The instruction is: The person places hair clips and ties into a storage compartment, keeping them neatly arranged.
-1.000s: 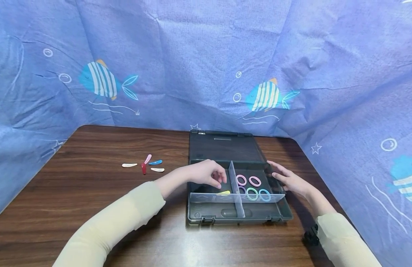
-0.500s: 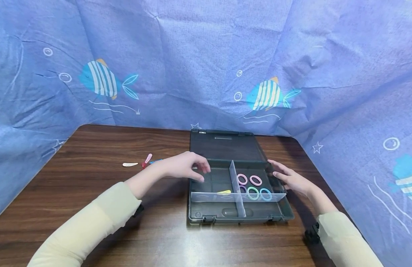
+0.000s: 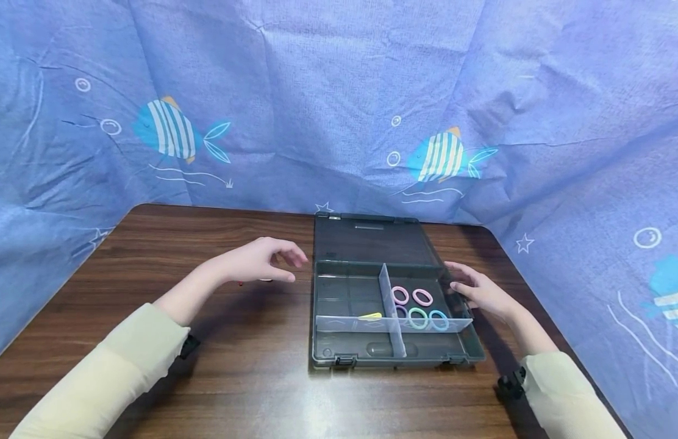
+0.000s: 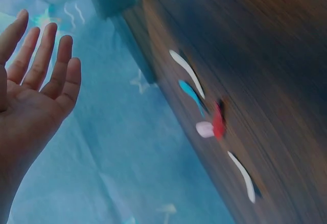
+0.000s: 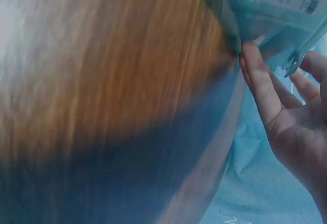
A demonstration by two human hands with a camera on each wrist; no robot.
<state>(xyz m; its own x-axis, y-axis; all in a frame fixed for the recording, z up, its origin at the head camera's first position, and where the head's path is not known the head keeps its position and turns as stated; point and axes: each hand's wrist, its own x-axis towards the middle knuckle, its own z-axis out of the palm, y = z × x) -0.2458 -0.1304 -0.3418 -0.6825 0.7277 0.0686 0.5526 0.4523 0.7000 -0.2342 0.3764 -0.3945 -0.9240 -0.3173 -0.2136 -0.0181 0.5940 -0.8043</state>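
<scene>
My left hand [image 3: 256,262] is over the table left of the dark see-through organizer box [image 3: 372,247], its fingers apart with nothing between them. In the left wrist view, several snap hair clips lie on the wood: white [image 4: 189,73], blue [image 4: 191,92], red [image 4: 218,121], pink [image 4: 205,129] and another white. From the head view that hand mostly hides them. A yellow snap clip [image 3: 371,316] sits in the box's left compartment. Several hair ties [image 3: 414,295], pink, purple, green and blue, lie in the right one. My right hand [image 3: 484,296] touches the box's right side with extended fingers.
The box lid is folded back toward the blue fish-print cloth [image 3: 328,122] behind the table. Clear dividers [image 3: 350,324] split the box into compartments. The dark wooden table [image 3: 251,378] ends close beyond the right hand.
My left hand has pulled out from above the box's left compartment and moved left over the loose clips. The yellow clip stays in the box; the right hand keeps its place.
</scene>
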